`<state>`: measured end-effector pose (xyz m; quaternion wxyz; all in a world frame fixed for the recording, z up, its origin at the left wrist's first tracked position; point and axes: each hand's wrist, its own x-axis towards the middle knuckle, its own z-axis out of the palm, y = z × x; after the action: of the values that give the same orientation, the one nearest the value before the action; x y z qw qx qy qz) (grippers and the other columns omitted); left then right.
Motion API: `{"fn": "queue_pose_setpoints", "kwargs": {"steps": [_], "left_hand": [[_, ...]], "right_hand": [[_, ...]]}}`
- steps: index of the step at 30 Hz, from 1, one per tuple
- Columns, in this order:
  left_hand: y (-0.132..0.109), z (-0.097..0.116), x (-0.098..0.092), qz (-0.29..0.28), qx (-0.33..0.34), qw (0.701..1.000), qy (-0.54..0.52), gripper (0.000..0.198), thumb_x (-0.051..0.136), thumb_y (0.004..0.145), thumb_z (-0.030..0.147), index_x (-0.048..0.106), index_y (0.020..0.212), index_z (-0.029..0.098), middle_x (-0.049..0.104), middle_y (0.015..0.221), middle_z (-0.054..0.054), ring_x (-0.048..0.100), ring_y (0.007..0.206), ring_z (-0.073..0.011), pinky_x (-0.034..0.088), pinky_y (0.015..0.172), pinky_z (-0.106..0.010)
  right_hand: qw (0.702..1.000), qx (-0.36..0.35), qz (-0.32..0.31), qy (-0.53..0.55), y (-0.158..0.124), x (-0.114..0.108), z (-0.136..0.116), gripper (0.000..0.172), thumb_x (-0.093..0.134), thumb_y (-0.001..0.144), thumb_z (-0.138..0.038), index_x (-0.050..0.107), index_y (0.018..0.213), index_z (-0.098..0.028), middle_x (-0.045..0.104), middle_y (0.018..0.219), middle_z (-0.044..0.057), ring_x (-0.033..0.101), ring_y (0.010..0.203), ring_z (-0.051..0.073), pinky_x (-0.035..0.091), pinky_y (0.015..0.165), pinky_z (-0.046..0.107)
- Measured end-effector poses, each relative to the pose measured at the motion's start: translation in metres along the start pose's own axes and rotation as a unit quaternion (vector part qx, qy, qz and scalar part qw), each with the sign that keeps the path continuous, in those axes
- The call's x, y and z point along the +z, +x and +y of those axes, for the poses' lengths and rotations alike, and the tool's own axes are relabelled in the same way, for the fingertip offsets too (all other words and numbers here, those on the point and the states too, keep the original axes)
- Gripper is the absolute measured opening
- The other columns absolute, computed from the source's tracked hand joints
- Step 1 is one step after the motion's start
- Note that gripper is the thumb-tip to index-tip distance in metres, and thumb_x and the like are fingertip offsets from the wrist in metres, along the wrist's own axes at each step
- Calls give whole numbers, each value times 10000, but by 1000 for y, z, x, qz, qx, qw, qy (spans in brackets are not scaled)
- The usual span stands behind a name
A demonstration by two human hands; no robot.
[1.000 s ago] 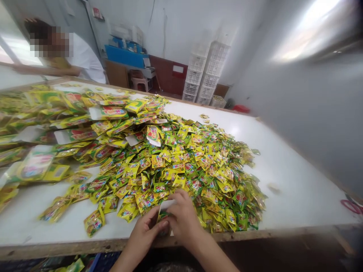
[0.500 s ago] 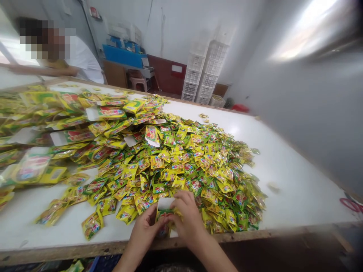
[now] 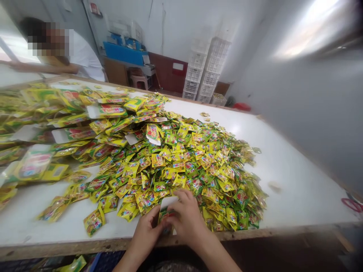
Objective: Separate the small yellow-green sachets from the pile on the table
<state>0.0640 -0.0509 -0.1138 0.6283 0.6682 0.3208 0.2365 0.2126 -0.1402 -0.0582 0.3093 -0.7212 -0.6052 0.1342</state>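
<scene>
Both my hands meet at the near edge of the white table (image 3: 295, 189). My left hand (image 3: 147, 231) and my right hand (image 3: 185, 217) are closed together on a small carton (image 3: 166, 207) with a white flap on top and yellow-green print. Right behind them lies a big heap of small yellow-green sachets (image 3: 184, 162), with my right hand's fingers touching its near edge. Loose sachets (image 3: 93, 222) lie to the left of my hands.
Flat printed cartons (image 3: 106, 110) are piled across the table's left side. Another person in a white shirt (image 3: 85, 56) stands at the far left corner. White crates (image 3: 204, 71) are stacked by the back wall, next to a blue machine (image 3: 124, 53). A red ring (image 3: 351, 204) lies far right.
My hands have shifted only slightly on the carton, its white flap showing more than a second ago. The view has swayed a little.
</scene>
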Motion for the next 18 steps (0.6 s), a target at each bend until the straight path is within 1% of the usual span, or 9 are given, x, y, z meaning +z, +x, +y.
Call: {"fn": "queue_pose_setpoints", "kwargs": {"steps": [2,5,8,10,12,13,15,17,18], "left_hand": [[0,-1,0,8,-2,1000,5,396,714,745,261,688,1134,196,732,1128,-66,655,1044,-279,505,922,-362],[1,-1,2,3,2,1000,6,340,654,702,124,723,1029,189,757,978,-36,677,917,-254,530,833,-328],[1,0,2,13,9,1000,-3,421,589,649,34,728,1011,198,754,985,-20,671,918,-238,514,870,-325],[2,1,3,17,6,1000,-11,405,634,666,67,723,1037,202,752,1032,-28,667,956,-247,503,906,-339],[0,4,2,8,-7,1000,-26,349,708,706,182,722,1054,203,753,1043,-43,668,970,-267,513,891,-350],[-1,5,2,2,-18,999,-37,348,727,725,249,720,1071,206,752,1058,-48,666,989,-276,515,893,-355],[-4,9,0,2,-54,996,-75,360,687,795,372,712,1122,224,736,1129,-50,645,1065,-277,492,947,-361],[-7,15,-3,16,-97,988,-119,362,590,874,435,704,1157,241,715,1193,-41,611,1141,-255,440,1021,-356],[-8,18,-5,16,-114,984,-134,361,559,897,441,705,1161,242,711,1202,-39,598,1161,-245,419,1042,-350]], "right_hand": [[1000,-6,-6,9,0,1,-3,326,783,692,-127,680,962,-278,555,1284,49,394,1264,292,363,1001,450],[999,-11,-6,43,3,5,-9,334,798,679,-140,667,948,-288,557,1268,19,430,1231,263,348,1027,437],[998,5,7,64,6,10,-12,334,791,673,-122,682,939,-293,553,1273,17,466,1197,260,324,1052,467],[995,-1,12,99,6,10,-8,315,767,703,-129,706,954,-311,565,1265,24,470,1203,266,331,1052,476],[983,8,42,181,3,6,1,270,701,782,-167,714,1008,-313,598,1222,43,497,1187,258,388,1017,444],[969,34,66,236,1,4,6,236,658,828,-205,710,1039,-299,626,1169,57,540,1133,247,445,959,411],[923,128,100,350,-3,2,16,202,605,877,-318,707,1031,-236,676,985,77,634,896,222,537,722,327],[869,223,79,435,-7,4,22,277,643,837,-430,717,929,-179,666,746,52,609,605,175,490,487,257],[848,250,56,464,-8,7,24,308,689,790,-457,718,869,-162,635,650,28,562,505,148,454,429,239]]}}
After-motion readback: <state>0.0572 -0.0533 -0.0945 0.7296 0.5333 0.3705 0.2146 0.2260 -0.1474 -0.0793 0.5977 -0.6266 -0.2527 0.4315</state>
